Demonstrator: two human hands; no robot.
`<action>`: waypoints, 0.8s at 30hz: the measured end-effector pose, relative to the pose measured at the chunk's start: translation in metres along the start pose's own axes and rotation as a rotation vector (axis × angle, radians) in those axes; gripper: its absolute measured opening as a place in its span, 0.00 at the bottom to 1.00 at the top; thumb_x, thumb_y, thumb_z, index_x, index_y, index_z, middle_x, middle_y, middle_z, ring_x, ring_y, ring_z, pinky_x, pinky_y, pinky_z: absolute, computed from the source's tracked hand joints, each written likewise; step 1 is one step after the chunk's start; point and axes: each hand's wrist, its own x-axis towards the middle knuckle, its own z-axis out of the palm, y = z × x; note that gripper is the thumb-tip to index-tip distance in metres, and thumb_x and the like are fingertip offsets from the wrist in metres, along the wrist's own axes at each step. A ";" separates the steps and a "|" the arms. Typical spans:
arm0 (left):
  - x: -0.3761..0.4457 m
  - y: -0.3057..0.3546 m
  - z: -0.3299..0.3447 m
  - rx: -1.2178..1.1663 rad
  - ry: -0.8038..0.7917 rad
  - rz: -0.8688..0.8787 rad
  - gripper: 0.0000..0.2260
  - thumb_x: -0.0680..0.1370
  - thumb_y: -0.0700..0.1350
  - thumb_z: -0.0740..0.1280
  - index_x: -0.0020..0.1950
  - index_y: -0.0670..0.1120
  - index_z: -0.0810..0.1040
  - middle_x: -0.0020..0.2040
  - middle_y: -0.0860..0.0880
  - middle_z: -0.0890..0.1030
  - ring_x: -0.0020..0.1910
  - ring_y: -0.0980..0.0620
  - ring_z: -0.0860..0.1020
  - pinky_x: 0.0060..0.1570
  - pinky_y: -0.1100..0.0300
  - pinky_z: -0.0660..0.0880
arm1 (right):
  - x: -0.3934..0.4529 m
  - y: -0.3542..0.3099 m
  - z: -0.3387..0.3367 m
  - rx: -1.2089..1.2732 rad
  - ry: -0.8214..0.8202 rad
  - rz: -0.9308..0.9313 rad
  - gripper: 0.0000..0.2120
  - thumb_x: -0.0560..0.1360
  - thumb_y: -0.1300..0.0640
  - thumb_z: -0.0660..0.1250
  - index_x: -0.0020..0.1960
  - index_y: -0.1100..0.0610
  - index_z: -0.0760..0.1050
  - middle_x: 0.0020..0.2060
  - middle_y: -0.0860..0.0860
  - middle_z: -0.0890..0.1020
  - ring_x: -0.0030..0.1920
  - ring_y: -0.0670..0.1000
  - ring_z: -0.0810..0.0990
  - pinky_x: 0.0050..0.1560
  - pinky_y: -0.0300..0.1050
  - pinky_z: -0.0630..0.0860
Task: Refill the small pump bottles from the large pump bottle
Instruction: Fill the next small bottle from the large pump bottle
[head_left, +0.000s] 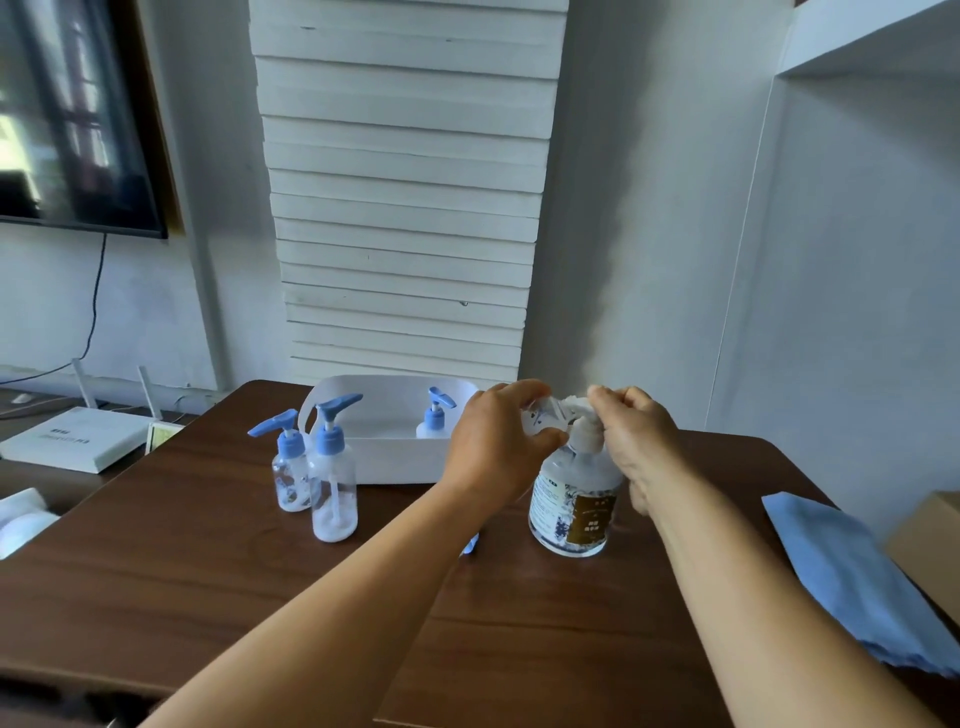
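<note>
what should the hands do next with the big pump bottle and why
Probably press the pump head down. The right hand already rests on the pump of the large pump bottle, and the left hand holds a small clear bottle at the nozzle. Whether its opening sits exactly under the spout is hard to tell, so check that first.

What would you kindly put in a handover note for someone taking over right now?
Left hand holds a small clear bottle up at the large pump bottle's spout. Right hand rests on the pump head.
Two capped small bottles stand left on the table; another stands in the white tray.
Done: unclear, the front one holds little.
Left: pump, recap, continue.
</note>
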 end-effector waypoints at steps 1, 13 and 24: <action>0.001 0.001 -0.001 -0.002 0.001 0.004 0.20 0.70 0.48 0.73 0.62 0.52 0.76 0.54 0.53 0.80 0.54 0.53 0.76 0.54 0.58 0.74 | -0.001 -0.003 -0.002 -0.013 0.003 -0.006 0.11 0.78 0.49 0.61 0.46 0.57 0.72 0.37 0.49 0.75 0.39 0.46 0.71 0.33 0.41 0.66; 0.000 -0.002 0.001 -0.005 0.001 -0.001 0.20 0.70 0.48 0.73 0.61 0.53 0.76 0.53 0.53 0.80 0.53 0.52 0.76 0.55 0.57 0.74 | -0.001 0.003 0.002 -0.003 0.020 -0.013 0.11 0.78 0.49 0.60 0.44 0.56 0.71 0.37 0.49 0.75 0.39 0.48 0.72 0.34 0.41 0.67; 0.003 -0.002 0.002 -0.004 -0.005 -0.007 0.21 0.70 0.49 0.74 0.61 0.53 0.76 0.54 0.53 0.80 0.54 0.53 0.76 0.54 0.59 0.74 | -0.001 0.002 0.002 0.024 0.006 0.006 0.10 0.78 0.50 0.61 0.43 0.56 0.71 0.36 0.48 0.75 0.36 0.45 0.71 0.33 0.41 0.65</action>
